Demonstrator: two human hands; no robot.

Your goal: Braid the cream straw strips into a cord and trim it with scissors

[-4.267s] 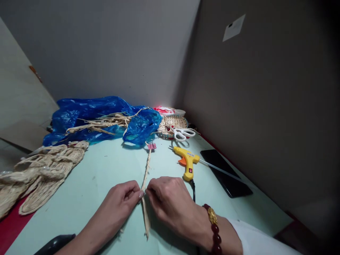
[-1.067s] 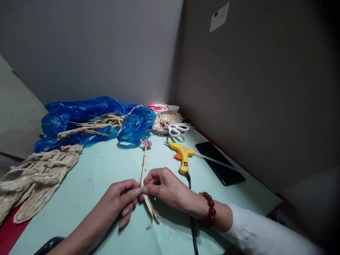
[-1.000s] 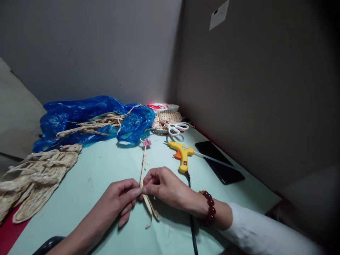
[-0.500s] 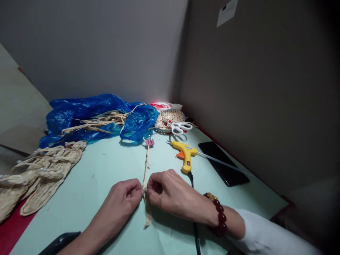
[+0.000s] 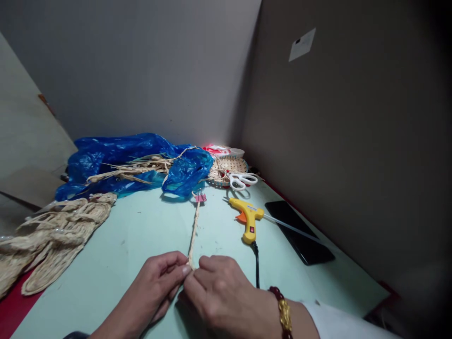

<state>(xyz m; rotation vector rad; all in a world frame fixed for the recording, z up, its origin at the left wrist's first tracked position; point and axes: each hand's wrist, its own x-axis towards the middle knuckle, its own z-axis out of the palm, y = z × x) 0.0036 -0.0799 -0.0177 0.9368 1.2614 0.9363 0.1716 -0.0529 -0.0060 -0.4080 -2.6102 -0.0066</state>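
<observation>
Straight ahead: one braid (image 5: 194, 230), long axis running away to clip (image 5: 200, 198); near end pinched by left hand (image 5: 157, 287), right hand (image 5: 224, 292) equally near, curled (grip hidden).

The pale label (image 5: 252, 208) on the yellow plastic glue gun (image 5: 249, 221) and the white rectangular wall sheet (image 5: 302, 45) above it cannot be read.

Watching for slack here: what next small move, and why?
Probably a light tug toward the wearer with the right grip: it and the left grip meet at the pale cord, whose far end sits at the pink clip, so tension should hold. The near end is hidden.
</observation>
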